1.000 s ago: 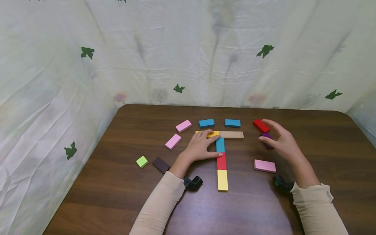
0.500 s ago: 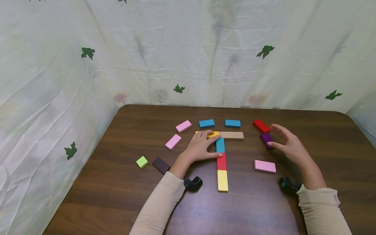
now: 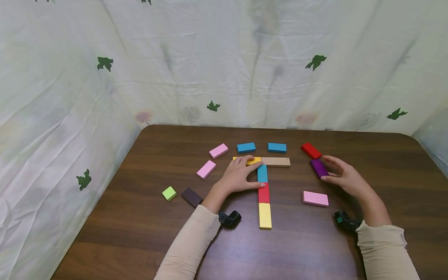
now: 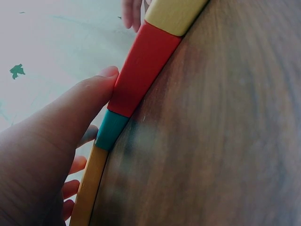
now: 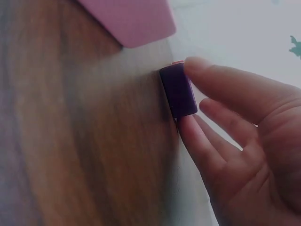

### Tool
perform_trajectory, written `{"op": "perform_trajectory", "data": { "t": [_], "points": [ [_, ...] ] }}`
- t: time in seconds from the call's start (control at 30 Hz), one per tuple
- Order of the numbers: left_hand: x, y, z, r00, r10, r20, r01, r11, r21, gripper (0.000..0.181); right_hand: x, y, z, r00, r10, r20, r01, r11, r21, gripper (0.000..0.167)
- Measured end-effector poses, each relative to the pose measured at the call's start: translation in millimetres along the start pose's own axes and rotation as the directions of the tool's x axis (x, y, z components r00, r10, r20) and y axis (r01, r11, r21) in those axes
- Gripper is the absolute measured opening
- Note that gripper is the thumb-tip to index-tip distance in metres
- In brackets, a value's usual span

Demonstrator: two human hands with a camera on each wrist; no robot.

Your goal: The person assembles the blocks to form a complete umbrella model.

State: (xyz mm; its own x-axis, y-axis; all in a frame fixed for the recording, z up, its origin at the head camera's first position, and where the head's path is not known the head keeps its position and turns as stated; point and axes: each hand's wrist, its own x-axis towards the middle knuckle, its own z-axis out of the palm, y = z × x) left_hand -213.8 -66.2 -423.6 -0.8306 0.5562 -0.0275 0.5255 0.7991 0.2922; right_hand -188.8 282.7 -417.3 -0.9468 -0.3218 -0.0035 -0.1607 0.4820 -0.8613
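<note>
My left hand rests over a T-shaped arrangement of flat wooden blocks. Its thumb touches the red block, the index fingertip is at the blue block, and other fingers lie over the orange-yellow block. In the left wrist view, that thumb lies against the side of the red block. On the right, my right hand pinches a purple block between thumb and fingers. The right wrist view has the purple block with the thumb above and a finger below. A red block lies just behind it.
A natural wood block and a pale yellow block extend the T. Around it lie blue blocks, pink blocks, a dark block and a green block. A draped cloth hangs behind the table.
My right hand has moved from above the red and purple blocks down to the near right, and its thumb and fingers have come together on the purple block. The left hand has stayed put.
</note>
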Motion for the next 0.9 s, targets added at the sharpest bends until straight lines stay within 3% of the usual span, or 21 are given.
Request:
{"op": "perform_trajectory", "data": {
  "t": [0.2, 0.7, 0.9],
  "points": [
    [-0.5, 0.0, 0.1, 1.000, -0.002, 0.001, 0.002, 1.000, -0.001, 0.077, 1.4, 2.7, 2.1, 1.000, -0.007, 0.008, 0.007, 1.000, 0.008, 0.066],
    [-0.3, -1.0, 1.4, 1.000, 0.000, -0.009, 0.000, 1.000, -0.009, 0.077, 7.5, 2.6, 7.3, 0.999, 0.035, 0.018, -0.032, 0.988, -0.153, 0.068],
    [-0.4, -0.8, 1.2, 1.000, -0.004, -0.002, 0.004, 1.000, -0.006, 0.077, 7.2, 2.1, 8.1, 1.000, -0.001, 0.018, 0.003, 0.988, -0.153, 0.068]
  ]
}}
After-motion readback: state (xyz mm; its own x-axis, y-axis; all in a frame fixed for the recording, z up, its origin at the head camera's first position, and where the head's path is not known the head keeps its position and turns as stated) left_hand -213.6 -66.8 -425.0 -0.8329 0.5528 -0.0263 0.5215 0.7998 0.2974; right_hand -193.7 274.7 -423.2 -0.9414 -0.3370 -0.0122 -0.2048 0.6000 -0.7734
